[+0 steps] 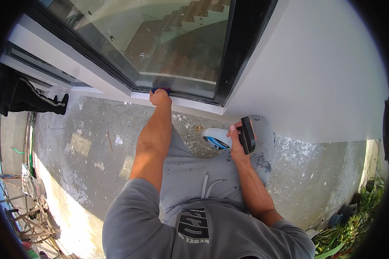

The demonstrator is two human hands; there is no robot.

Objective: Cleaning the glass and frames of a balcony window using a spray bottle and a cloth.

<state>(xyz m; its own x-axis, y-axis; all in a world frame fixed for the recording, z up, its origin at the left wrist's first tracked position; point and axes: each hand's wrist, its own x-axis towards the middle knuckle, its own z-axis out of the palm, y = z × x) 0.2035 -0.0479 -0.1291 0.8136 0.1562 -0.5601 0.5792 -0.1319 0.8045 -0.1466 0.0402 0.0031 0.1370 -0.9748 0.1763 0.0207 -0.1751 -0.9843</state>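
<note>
My left hand [161, 98] reaches forward to the bottom of a window pane [173, 56], its fingers closed around a small dark blue and red thing [167, 91]. Most of that thing is hidden by the hand, so I cannot tell its kind; it is at the glass, just above the lower frame. Over my right thigh, my right hand [237, 144] grips a spray bottle [216, 137] by its neck. The bottle is white with a blue and black label and a black spray head [247, 135], and it lies tilted on its side.
A dark frame [225, 64] surrounds the glass, with a white sill [194, 105] below and a white wall [320, 69] at right. Another person's dark-trousered leg [30, 95] stands at far left. Wooden sticks [34, 222] lie at lower left, plants [354, 228] at lower right.
</note>
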